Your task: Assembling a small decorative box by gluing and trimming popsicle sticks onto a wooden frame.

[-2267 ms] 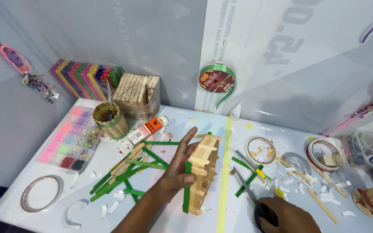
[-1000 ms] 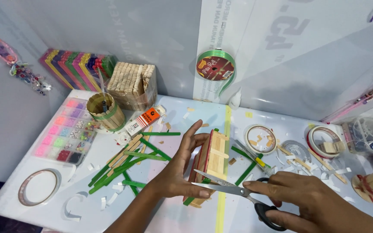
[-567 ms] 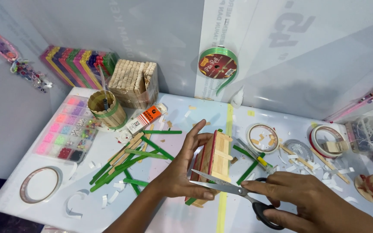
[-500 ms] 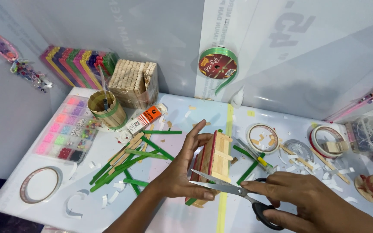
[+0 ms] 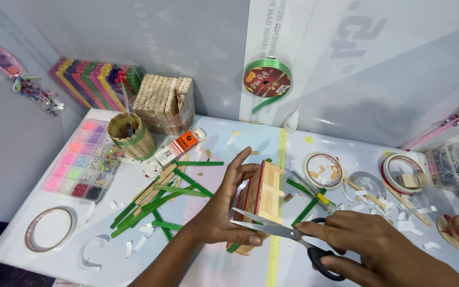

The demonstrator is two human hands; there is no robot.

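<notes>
Steadying a stick box with left hand fingers wrapped around it; right hand fingers gripping open scissors

A white table carries green sticks, tape rolls, a bead tray and paper scraps.

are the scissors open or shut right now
Open. The scissors in the right hand show two blades spread in a narrow V, tips pointing at the wooden stick box held by the left hand.
</notes>
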